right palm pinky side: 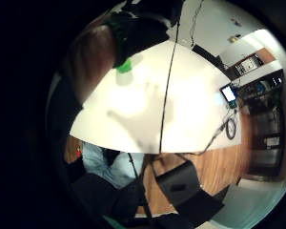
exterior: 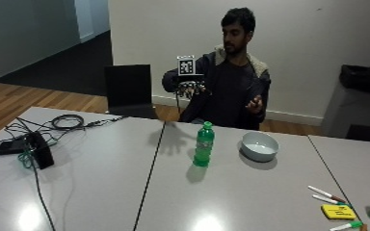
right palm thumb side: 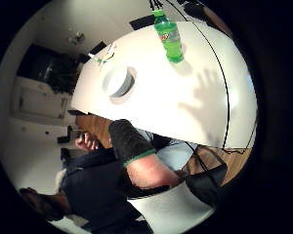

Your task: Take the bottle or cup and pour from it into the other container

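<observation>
The gloved right hand (exterior: 190, 89) is raised in the air above the bench (exterior: 249, 192), fingers spread and relaxed, nothing grasped (its shadow is cast on the bench surface below). The green bottle (exterior: 204, 144) is seen upright on the bench, below and in front of the hand, well apart from it, cap on. The white bowl (exterior: 259, 146) is set just beside the bottle, farther from the hand. Markers (exterior: 326, 196) and a yellow block (exterior: 338, 211) are noted farther off.
</observation>
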`<control>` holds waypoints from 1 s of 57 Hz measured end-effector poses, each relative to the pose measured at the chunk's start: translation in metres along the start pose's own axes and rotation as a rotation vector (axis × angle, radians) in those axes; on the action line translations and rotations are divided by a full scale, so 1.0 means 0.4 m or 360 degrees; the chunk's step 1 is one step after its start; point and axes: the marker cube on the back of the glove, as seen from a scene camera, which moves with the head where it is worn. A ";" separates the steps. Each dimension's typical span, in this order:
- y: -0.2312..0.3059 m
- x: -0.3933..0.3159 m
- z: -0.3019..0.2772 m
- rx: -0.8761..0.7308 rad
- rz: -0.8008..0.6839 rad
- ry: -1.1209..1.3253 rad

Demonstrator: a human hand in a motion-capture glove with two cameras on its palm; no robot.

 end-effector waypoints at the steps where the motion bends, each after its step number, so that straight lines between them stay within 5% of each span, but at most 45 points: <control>1: -0.009 0.010 -0.001 -0.0021 -0.0012 -0.0001; 13: -0.145 0.115 0.050 0.0106 0.0030 -0.0258; 22: -0.293 0.162 0.143 0.0407 0.0033 -0.0804; 31: -0.375 0.185 0.220 0.0325 -0.0099 -0.1432; 36: -0.424 0.177 0.251 0.0319 0.0034 -0.1684; 39: -0.448 0.179 0.277 0.0320 -0.0089 -0.1773; 45: -0.514 0.144 0.299 0.0254 0.0158 -0.1899; 57: -0.562 0.082 0.380 0.0181 0.0016 -0.2122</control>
